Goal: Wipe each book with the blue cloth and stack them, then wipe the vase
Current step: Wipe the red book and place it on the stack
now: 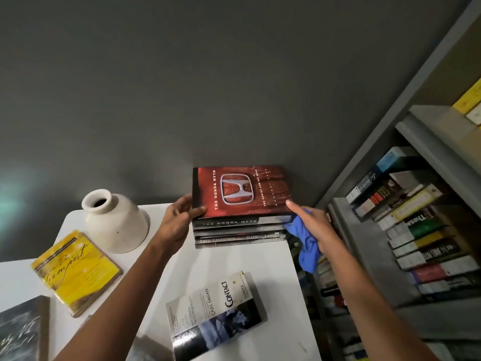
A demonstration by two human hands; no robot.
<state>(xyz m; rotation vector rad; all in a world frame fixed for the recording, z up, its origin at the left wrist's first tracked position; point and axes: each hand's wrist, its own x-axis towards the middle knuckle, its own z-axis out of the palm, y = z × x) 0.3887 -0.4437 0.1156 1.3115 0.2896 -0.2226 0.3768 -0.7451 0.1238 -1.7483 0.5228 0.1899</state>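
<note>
The red glossy hardback book (242, 191) says "THE HONDA MYTH" on cover and spine (subtitle: "THE GENIUS AND HIS WAKE"). A dark book spine (234, 238) lower down reads "JOHN SANDFORD". The yellow paperback (78, 272) says "Tempest"; the white-and-black paperback (216, 308), "CARL SAGAN", "CONTACT".

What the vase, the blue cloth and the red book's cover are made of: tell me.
The vase: likely unglazed ceramic, matte off-white with faint specks. The blue cloth: soft fabric, maybe microfibre; it hangs in limp folds. The red book: glossy paper cover, judging by its sheen.
</note>
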